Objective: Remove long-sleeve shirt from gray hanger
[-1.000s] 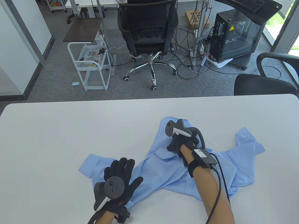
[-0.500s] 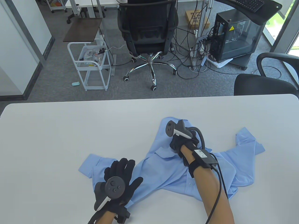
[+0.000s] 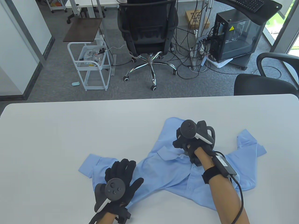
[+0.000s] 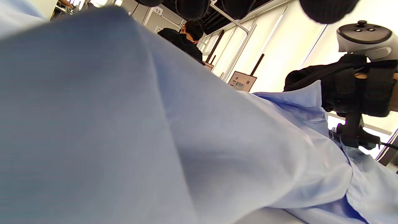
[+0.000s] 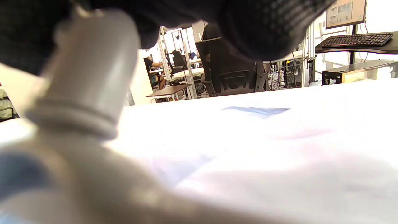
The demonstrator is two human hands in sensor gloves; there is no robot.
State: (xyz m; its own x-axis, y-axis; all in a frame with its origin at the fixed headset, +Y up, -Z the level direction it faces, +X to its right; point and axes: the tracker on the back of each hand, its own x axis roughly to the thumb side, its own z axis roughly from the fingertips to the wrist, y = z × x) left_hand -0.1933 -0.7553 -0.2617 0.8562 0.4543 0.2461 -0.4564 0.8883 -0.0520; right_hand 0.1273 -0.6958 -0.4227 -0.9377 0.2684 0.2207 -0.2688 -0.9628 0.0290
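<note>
A light blue long-sleeve shirt [image 3: 168, 173] lies crumpled on the white table [image 3: 70, 130]. My left hand [image 3: 122, 169] rests flat with spread fingers on the shirt's left sleeve, near the front edge. My right hand [image 3: 181, 142] sits at the collar with its fingers curled. In the right wrist view those fingers wrap the neck of the gray hanger [image 5: 90, 77]. The rest of the hanger is hidden inside the shirt. The left wrist view shows shirt cloth [image 4: 155, 124] up close and my right hand [image 4: 351, 87] beyond it.
A black armchair [image 3: 264, 85] stands at the table's far right edge. A black office chair [image 3: 147, 35], a white cart [image 3: 93, 63] and a computer case [image 3: 236, 35] stand on the floor beyond the table.
My right hand has moved to the right and turned, and the collar and right side of the shirt shifted right with it. My left hand has stayed on the sleeve.
</note>
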